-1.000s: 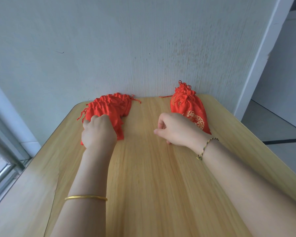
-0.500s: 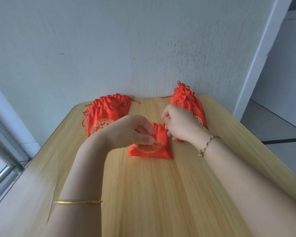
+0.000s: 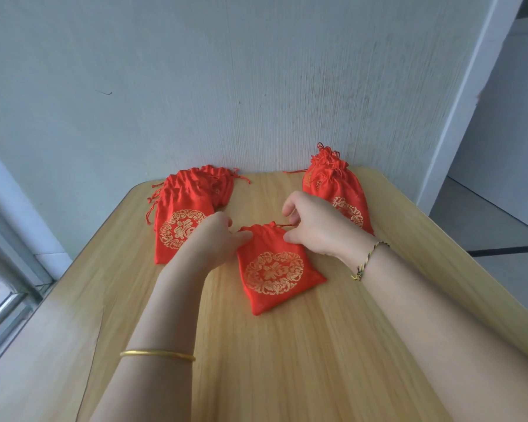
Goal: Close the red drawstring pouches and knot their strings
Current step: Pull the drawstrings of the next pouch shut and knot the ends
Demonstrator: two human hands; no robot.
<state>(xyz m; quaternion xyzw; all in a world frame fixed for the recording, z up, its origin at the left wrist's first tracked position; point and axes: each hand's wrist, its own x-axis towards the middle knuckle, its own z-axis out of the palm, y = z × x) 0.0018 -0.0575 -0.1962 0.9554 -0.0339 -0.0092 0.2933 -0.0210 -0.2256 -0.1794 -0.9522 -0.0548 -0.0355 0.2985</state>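
Red fabric drawstring pouch (image 3: 275, 275) with gold roundel, lying flat on the pale wooden worktop (image 3: 287, 376), mouth partly gathered. Left hand (image 3: 217, 242): grip pinching the pouch's left mouth corner. Right hand (image 3: 317, 229): grip pinching the thin red drawstring (image 3: 284, 225) at the right mouth corner. Left of the pouch, a stack of open red pouches (image 3: 180, 226); right and behind, a pile of tied red pouches (image 3: 339, 190).

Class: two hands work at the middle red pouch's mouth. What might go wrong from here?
The thin red drawstring held by the right hand may slip, leaving the gold-patterned red satin pouch unknotted. The left hand, close beside the pile of flat red pouches, might snag one.
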